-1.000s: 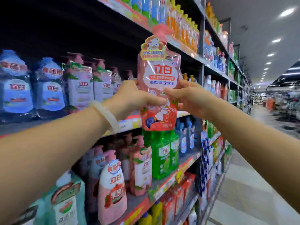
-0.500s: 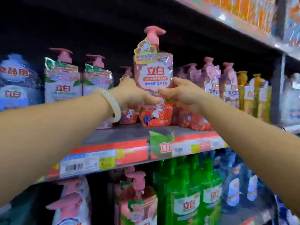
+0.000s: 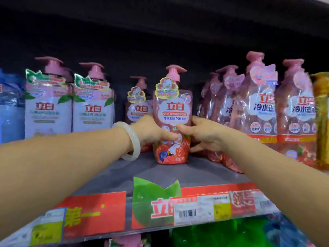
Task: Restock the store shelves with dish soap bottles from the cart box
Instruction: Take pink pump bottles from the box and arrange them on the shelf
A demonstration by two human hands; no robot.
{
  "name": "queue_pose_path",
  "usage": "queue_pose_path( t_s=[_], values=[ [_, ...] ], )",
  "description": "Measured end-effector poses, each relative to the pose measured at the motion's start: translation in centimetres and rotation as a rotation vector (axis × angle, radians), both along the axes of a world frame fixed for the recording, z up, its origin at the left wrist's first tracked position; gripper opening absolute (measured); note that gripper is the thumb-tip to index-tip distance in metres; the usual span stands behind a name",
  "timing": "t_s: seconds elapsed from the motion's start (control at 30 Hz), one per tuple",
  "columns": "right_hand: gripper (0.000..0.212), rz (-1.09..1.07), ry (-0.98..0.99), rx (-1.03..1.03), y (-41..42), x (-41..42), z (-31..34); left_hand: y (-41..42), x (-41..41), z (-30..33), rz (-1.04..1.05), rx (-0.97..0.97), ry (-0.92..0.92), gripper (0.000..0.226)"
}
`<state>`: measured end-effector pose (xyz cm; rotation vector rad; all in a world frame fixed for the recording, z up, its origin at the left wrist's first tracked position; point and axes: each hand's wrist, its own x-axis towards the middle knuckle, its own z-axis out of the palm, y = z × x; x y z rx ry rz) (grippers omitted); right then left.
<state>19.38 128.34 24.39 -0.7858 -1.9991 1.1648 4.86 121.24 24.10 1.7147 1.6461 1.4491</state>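
Note:
A pink pump bottle of dish soap (image 3: 172,111) with a duck tag and a strawberry print stands upright on the grey shelf (image 3: 124,173), near its middle. My left hand (image 3: 151,132) grips its left side, thumb across the front. My right hand (image 3: 201,136) grips its right side, thumb on the label. A matching bottle (image 3: 138,104) stands just behind and to the left. The cart box is out of view.
White-labelled pink pump bottles (image 3: 71,106) fill the shelf's left, with blue packs (image 3: 10,107) beyond. Shrink-wrapped pink bottles (image 3: 267,111) crowd the right, then a yellow bottle (image 3: 322,122). A red price strip (image 3: 195,207) edges the shelf; green bottles (image 3: 222,234) stand below.
Both hands have carried the bottle from the air in the aisle down onto the shelf, where its base now rests. The view has swung to face the shelf and come closer.

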Motion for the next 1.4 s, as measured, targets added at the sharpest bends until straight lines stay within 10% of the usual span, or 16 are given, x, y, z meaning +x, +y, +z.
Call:
queue_pose_path(
  t_s=[0.33,1.17,1.4],
  values=[
    [0.034,-0.133,0.011,-0.035,2.8,-1.4,-0.1,2.0,0.9,0.3,0.080,-0.076,0.060,0.024],
    [0.053,-0.200,0.007,-0.012,4.5,-1.1,-1.3,3.5,1.8,-0.1,0.128,-0.230,0.049,0.026],
    [0.064,-0.291,-0.063,0.146,3.7,-0.7,-1.5,2.3,1.6,0.6,0.258,-0.281,0.306,0.047]
  ],
)
